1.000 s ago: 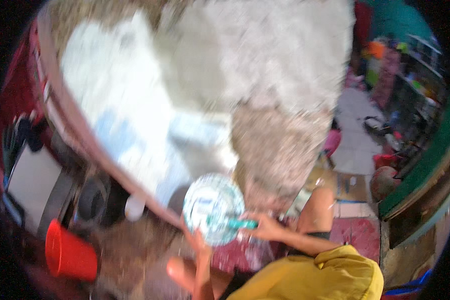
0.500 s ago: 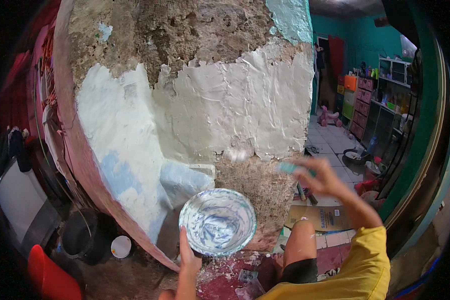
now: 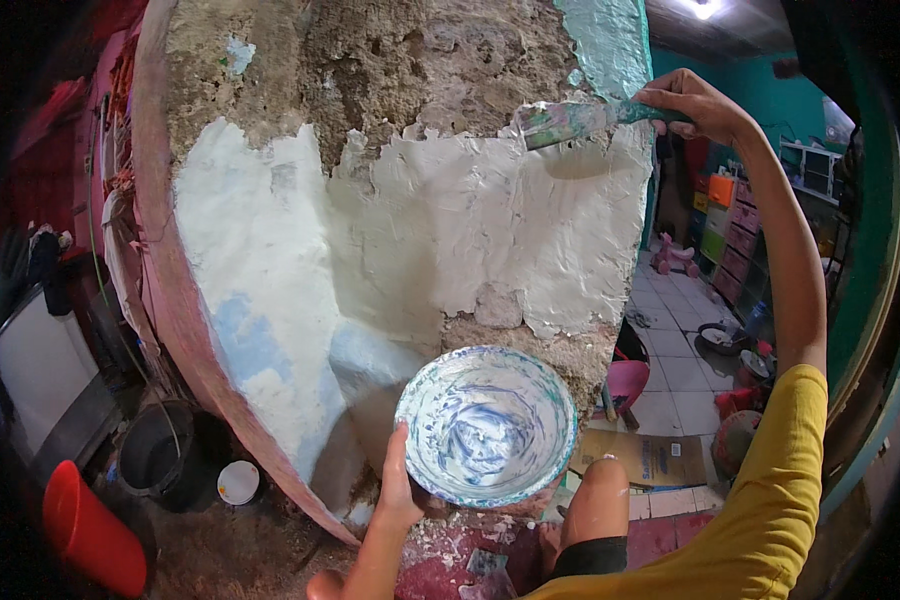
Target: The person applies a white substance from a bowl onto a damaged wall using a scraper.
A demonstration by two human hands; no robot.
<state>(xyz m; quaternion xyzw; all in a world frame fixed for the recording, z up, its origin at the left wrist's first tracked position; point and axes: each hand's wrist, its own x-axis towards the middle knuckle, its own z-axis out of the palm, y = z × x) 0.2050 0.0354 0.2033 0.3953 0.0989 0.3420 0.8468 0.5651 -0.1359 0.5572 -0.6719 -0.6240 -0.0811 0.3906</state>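
Head view, right hand: the right hand [image 3: 695,105] is raised high at the upper right, its grip closed around the handle of a putty knife [image 3: 570,122].
Putty knife: the flat blade, smeared with white and greenish paste, points left and lies against the wall [image 3: 450,90] at the top edge of the white plaster [image 3: 490,230] — right where the plaster meets bare, crumbly brown masonry.
Left hand: the left hand [image 3: 400,490] comes up from the lower edge, its grip holding a bowl [image 3: 486,425] by its lower left rim, thumb up along the side.
Bowl: round, white inside with blue and green streaks, a thin smear of white paste in it; it is held low in front of the wall, well below the knife, tilted so its inside faces up toward the camera.
Wall: a thick, rough coat of white plaster covers the middle, a smoother pale patch with faint blue lies to the left, raw masonry shows above and in a patch just behind the bowl.
Sleeve: a yellow sleeve [image 3: 770,500] covers the right upper arm.
Floor, left: a black bucket [image 3: 165,460], a small white lid [image 3: 238,482] just beside it, and a red container [image 3: 90,535] nearer the corner.
Floor, right: pale tiles [image 3: 680,370] — with a pink stool [image 3: 630,385] and a cardboard box [image 3: 645,460] behind the bowl.
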